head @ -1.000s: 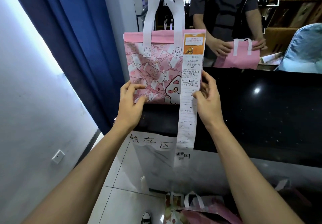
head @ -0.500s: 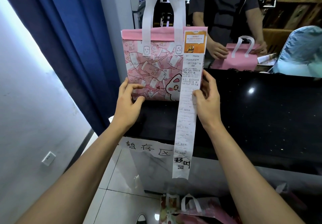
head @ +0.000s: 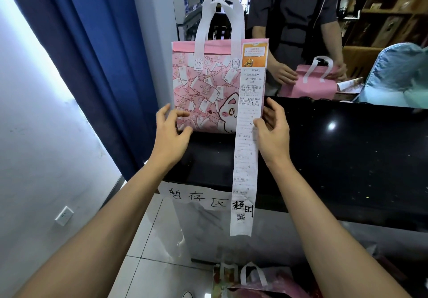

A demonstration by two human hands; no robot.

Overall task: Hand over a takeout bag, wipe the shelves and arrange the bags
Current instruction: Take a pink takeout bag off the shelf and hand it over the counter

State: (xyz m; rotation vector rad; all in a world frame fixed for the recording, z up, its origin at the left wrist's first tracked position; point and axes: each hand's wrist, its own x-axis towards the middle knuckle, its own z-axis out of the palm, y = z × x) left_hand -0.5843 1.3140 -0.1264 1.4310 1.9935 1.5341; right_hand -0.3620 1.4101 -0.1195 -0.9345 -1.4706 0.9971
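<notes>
A pink takeout bag (head: 203,89) with white handles and a cat print stands upright on the left end of the black counter (head: 347,154). A long white receipt (head: 245,158) is stuck to its right side and hangs down past the counter's front. My left hand (head: 171,135) is at the bag's lower left corner with its fingers spread, only the index fingertip and thumb touching. My right hand (head: 273,133) is at the lower right edge, thumb on the receipt and fingers behind the bag's side.
Behind the counter a person (head: 294,19) holds a second pink bag (head: 310,84). A blue curtain (head: 92,54) hangs at the left. More pink bags (head: 252,281) lie on the floor below the counter. A handwritten paper sign (head: 196,199) hangs on the counter's front. Wooden shelves (head: 393,15) stand at the back right.
The bag has stayed on the counter's left end. My left hand has loosened from its grip on the corner and its fingers have spread. The person behind has shifted the second bag.
</notes>
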